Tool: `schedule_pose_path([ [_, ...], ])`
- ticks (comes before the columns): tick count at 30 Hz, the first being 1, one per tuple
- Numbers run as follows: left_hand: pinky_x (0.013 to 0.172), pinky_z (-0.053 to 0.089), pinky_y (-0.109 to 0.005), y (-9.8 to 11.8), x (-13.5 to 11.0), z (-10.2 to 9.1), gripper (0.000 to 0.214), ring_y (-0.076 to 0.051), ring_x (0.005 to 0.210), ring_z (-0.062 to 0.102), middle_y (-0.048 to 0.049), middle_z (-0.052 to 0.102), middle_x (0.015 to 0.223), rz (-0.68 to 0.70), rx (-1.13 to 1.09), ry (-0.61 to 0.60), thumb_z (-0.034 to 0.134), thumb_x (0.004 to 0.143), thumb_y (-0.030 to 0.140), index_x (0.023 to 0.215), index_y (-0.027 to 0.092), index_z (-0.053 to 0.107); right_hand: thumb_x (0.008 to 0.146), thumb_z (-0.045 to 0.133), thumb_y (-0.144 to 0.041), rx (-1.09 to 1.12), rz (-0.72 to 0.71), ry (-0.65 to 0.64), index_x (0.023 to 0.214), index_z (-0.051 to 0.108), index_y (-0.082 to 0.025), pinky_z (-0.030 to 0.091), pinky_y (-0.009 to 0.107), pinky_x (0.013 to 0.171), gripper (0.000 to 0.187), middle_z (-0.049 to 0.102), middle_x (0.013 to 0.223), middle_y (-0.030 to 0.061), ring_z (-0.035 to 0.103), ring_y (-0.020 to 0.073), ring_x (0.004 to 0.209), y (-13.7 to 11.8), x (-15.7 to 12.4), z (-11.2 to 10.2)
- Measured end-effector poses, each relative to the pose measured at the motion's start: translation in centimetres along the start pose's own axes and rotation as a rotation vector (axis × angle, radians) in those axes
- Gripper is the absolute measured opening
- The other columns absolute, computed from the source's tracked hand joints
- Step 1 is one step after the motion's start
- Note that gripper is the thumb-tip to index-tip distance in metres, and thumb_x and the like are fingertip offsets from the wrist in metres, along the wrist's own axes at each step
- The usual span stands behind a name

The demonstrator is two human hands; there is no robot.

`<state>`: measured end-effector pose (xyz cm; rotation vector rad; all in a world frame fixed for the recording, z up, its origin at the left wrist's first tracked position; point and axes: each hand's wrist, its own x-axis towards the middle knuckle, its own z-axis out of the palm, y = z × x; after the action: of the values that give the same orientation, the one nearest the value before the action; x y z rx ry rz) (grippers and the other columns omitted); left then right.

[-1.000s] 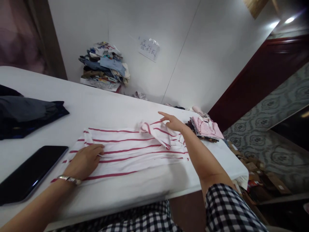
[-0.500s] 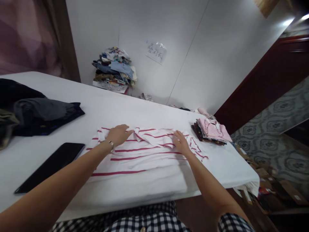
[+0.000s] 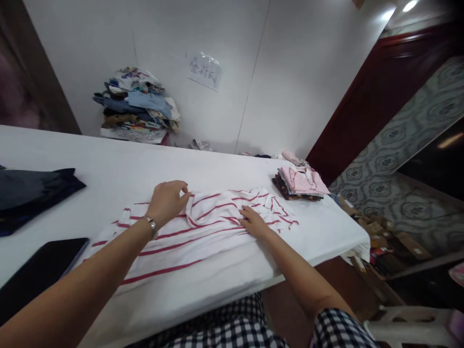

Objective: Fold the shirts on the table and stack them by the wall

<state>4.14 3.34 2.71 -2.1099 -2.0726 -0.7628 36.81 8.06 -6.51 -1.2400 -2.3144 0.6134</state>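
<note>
A white garment with red stripes lies spread on the white table in front of me. My left hand rests on its far edge, fingers curled and pinching a raised fold of the cloth. Flat on the right part of the garment lies my right hand, fingers stretched out and pressing the fabric down. A bracelet sits on my left wrist.
A dark tablet lies at the near left. Dark folded clothes sit at the far left. A small stack of pink folded clothes stands near the table's right end. A heap of clothes rests against the wall.
My left hand moved from the garment's left side up to its far edge and took hold of a fold. My right hand came back from the far corner and flattened onto the cloth.
</note>
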Motion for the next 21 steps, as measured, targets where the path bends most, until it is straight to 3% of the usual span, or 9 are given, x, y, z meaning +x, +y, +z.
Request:
schedule_pose_path([
  [3, 0.088, 0.045, -0.039, -0.1, -0.9, 0.6, 0.04, -0.027, 0.1, 0.063, -0.01, 0.068, 0.111, -0.037, 0.049, -0.107, 0.042, 0.085, 0.046, 0.103, 0.017, 0.063, 0.084, 0.057, -0.036, 0.005, -0.013, 0.019, 0.13, 0.059, -0.022, 0.03, 0.047, 0.112, 0.047, 0.048, 0.143, 0.0115, 0.041, 0.0279, 0.135, 0.0, 0.2, 0.0],
  [7, 0.08, 0.047, -0.035, -1.7, -2.4, 2.0, 0.048, -0.025, 0.101, 0.062, -0.01, 0.067, 0.113, -0.141, 0.058, -0.143, 0.031, 0.09, 0.049, 0.109, 0.019, 0.064, 0.083, 0.057, -0.034, 0.005, -0.005, 0.03, 0.131, 0.058, -0.023, 0.03, 0.048, 0.112, 0.049, 0.048, 0.143, 0.0112, 0.042, 0.0277, 0.134, 0.3, 0.0, 0.1],
  [15, 0.104, 0.035, -0.044, -8.8, -3.9, 3.1, 0.049, -0.028, 0.13, 0.044, -0.0134, 0.051, 0.139, -0.294, 0.155, -0.278, 0.036, 0.089, 0.045, 0.119, 0.016, 0.061, 0.083, 0.054, -0.034, -0.037, -0.06, 0.066, 0.124, 0.063, -0.019, 0.033, 0.048, 0.111, 0.044, 0.051, 0.141, 0.0126, 0.044, 0.0294, 0.132, 0.7, -0.5, 0.9],
  [18, 0.104, 0.036, -0.044, -9.5, -4.1, 2.7, 0.051, -0.028, 0.129, 0.045, -0.0123, 0.053, 0.138, -0.33, 0.136, -0.268, 0.034, 0.089, 0.048, 0.12, 0.017, 0.061, 0.084, 0.054, -0.035, -0.043, -0.068, 0.113, 0.124, 0.063, -0.02, 0.033, 0.05, 0.111, 0.044, 0.051, 0.14, 0.0121, 0.045, 0.0296, 0.132, 0.7, -0.7, 1.3],
  [21, 0.1, 0.04, -0.039, -8.6, -3.8, 1.8, 0.054, -0.025, 0.122, 0.051, -0.0115, 0.058, 0.132, -0.372, 0.109, -0.217, 0.026, 0.093, 0.047, 0.122, 0.017, 0.06, 0.085, 0.054, -0.036, -0.016, -0.074, 0.15, 0.127, 0.061, -0.021, 0.032, 0.049, 0.112, 0.045, 0.051, 0.141, 0.0112, 0.043, 0.0286, 0.133, 0.7, -1.0, 1.6],
])
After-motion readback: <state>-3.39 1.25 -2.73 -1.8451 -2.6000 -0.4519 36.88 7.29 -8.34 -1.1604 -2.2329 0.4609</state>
